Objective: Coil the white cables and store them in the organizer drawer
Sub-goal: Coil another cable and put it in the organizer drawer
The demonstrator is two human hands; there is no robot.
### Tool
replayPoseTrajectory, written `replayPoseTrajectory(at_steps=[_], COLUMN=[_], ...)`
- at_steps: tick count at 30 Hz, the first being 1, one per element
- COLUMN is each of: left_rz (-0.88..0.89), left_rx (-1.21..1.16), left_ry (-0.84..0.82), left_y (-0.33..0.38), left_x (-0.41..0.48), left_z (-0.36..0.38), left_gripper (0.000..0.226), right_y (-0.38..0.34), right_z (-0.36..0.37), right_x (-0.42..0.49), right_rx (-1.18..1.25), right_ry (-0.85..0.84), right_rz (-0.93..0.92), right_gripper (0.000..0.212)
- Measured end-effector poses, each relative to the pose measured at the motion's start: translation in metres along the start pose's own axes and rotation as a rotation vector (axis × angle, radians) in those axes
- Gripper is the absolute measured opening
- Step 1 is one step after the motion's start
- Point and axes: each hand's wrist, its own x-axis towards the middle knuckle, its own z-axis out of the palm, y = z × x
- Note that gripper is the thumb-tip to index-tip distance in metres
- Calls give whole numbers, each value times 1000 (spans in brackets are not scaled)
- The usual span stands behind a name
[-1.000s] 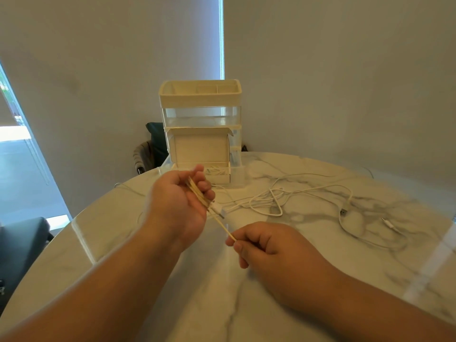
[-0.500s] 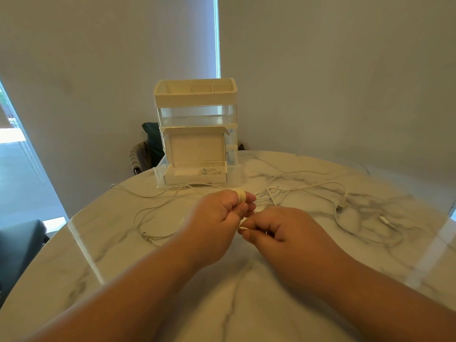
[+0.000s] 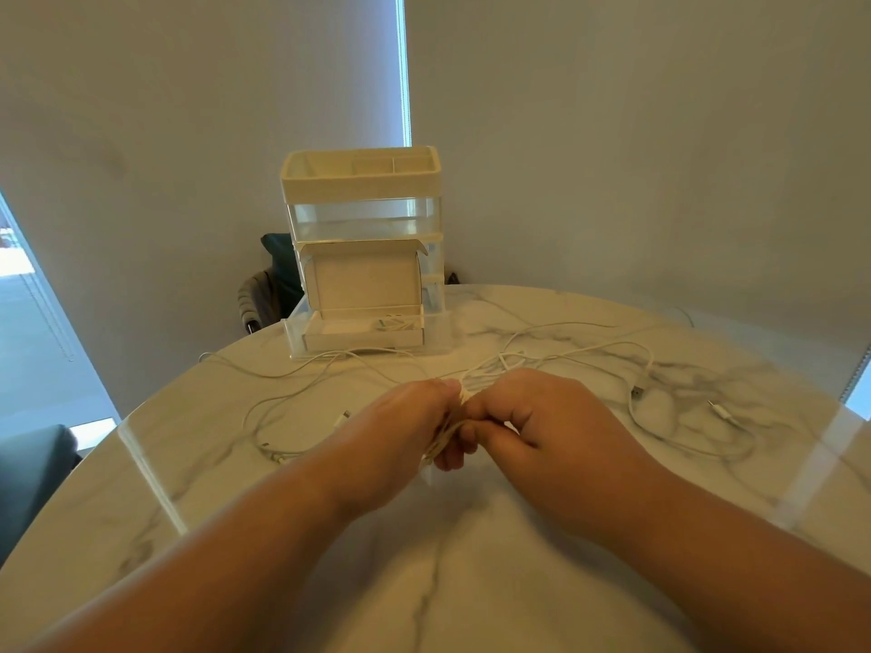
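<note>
A partly wound white cable bundle (image 3: 438,445) sits between the two hands, low over the near middle of the table. The left hand (image 3: 400,431) has its fingers curled round the bundle and grips it from the left side, back of the hand up. The right hand (image 3: 532,417) is pressed up against it, thumb and forefinger pinching the strands while the other fingers are curled in; exactly how the strands run through the fingers cannot be made out. Just beyond the knuckles lie loose white cables (image 3: 506,358), running in wide loops over the right half of the table, with a USB plug (image 3: 637,393) and a smaller connector (image 3: 718,410) lying among them. Another white cable (image 3: 271,399) trails across the left side, its small plug end (image 3: 344,417) near the left wrist. Farther back, at the table's far edge, stands the cream and clear organizer (image 3: 363,181), upright, with a divided tray on top. Its bottom drawer (image 3: 363,341) is pulled out toward the person, and a small coiled cable (image 3: 393,322) lies inside at the right. All of this rests on a round marble table (image 3: 471,582) with grey veins. Behind the organizer, a chair (image 3: 257,294) with dark fabric on it stands against the plain wall, and a bright strip of window (image 3: 403,68) runs up above it.
</note>
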Motion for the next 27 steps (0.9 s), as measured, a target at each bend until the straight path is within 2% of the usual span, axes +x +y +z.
replayPoseTrajectory(at_steps=[3, 7, 10, 14, 19, 23, 27], left_rz=[22, 14, -9, 6, 33, 27, -49], left_rx=[-20, 148, 127, 178, 364, 280, -39], left_ry=[-39, -23, -36, -95, -40, -34, 3], left_y=[4, 5, 9, 11, 14, 13, 14], left_x=[-2, -5, -6, -8, -11, -10, -8], left_z=[1, 1, -1, -1, 2, 3, 2], left_gripper=[44, 24, 29, 26, 28, 29, 31], right_y=[0, 1, 1, 11, 13, 19, 22], right_z=[-5, -5, -5, -3, -4, -3, -4], right_x=[0, 0, -1, 0, 0, 3, 3], right_rx=[-12, -5, 11, 155, 210, 258, 388], right_ry=[27, 56, 80, 185, 187, 204, 212], right_rz=[-11, -4, -15, 118, 179, 250, 345], right_gripper=[30, 31, 30, 9, 13, 12, 10])
